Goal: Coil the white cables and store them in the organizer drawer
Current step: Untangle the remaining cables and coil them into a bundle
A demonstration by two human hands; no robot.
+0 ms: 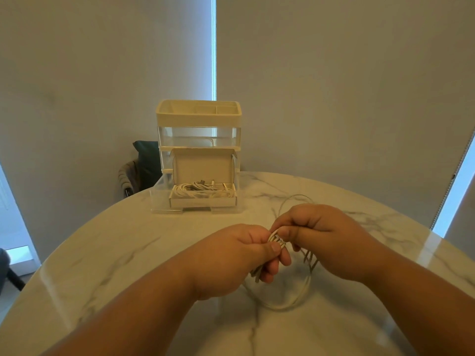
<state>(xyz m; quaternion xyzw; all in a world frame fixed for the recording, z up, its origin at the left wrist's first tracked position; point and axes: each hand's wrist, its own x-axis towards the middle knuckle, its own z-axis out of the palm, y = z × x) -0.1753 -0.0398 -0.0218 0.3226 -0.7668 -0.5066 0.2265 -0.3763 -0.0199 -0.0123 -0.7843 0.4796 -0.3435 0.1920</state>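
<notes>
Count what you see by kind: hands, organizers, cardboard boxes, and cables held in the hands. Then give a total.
hands: 2, left hand and right hand
organizer: 1
cardboard box: 1
cable held in both hands: 1
total: 5

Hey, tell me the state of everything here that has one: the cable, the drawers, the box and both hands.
Cable: partly coiled, loose length trailing on the table.
Left hand: grips the cable.
Right hand: pinches the cable.
Bottom drawer: pulled out.
Upper drawer: shut.
Box: lid up, holds coiled cables.
</notes>
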